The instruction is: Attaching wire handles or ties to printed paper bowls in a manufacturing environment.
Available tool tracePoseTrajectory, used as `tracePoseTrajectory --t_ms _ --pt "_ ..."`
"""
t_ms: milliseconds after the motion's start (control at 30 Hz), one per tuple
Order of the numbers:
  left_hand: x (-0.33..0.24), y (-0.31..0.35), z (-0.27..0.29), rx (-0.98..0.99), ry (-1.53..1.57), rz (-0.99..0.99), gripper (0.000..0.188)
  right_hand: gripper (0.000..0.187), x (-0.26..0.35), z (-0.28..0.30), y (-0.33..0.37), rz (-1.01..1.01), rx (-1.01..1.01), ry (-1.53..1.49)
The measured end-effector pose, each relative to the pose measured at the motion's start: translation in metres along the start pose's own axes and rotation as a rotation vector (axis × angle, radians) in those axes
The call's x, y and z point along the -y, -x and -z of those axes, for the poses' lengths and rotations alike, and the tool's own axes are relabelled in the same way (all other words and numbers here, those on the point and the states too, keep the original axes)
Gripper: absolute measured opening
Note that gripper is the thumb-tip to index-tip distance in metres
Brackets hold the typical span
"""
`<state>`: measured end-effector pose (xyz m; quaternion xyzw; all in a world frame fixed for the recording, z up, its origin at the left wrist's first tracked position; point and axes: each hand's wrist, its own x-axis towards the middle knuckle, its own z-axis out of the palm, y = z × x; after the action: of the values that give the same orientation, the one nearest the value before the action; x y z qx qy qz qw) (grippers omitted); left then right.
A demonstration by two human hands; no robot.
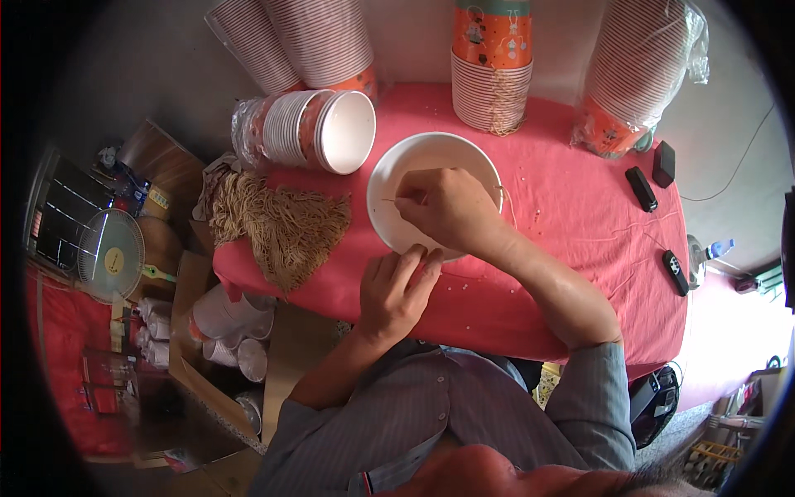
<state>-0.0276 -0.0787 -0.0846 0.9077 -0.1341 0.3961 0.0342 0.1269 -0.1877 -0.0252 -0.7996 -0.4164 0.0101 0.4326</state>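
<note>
A white paper bucket (pixel 383 166) stands in front of me on the red-covered table, its open mouth facing up. Over that mouth is my right hand (pixel 447 207), fingers pinched on a thin tan cord (pixel 389 200) whose end sticks out to the left. My left hand (pixel 399 286) is at the bucket's near rim, thumb and fingers bent together against it; what lies between the fingertips is partly hidden. A loop of cord (pixel 507 197) hangs outside the bucket's right side. Left of the bucket lies a thick bundle of tan cords (pixel 290 228).
Nested paper buckets (pixel 286 128) lie at the left back, with upright stacks (pixel 490 91) behind and a plastic-wrapped stack (pixel 633 91) at the right. Small black devices (pixel 641 189) lie along the right edge of the red cloth (pixel 580 273). An open cardboard box (pixel 199 364) holds more buckets.
</note>
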Motion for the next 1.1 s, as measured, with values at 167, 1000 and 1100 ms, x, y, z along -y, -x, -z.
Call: tracePoseTrajectory --t_ms 167,1000,1100 --pt "0.0 -0.0008 -0.002 -0.021 0.016 0.002 0.03 0.02 0.0029 -0.0005 0.0015 0.014 0.037 -0.043" --pt "-0.0033 -0.0054 -0.0035 -0.021 0.022 -0.001 0.035 0.018 0.0013 0.0014 0.0014 -0.003 0.098 0.007" --pt "-0.0035 -0.0056 -0.0035 -0.029 0.027 0.002 0.034 0.018 0.0035 0.0033 0.0019 -0.005 0.113 0.024"
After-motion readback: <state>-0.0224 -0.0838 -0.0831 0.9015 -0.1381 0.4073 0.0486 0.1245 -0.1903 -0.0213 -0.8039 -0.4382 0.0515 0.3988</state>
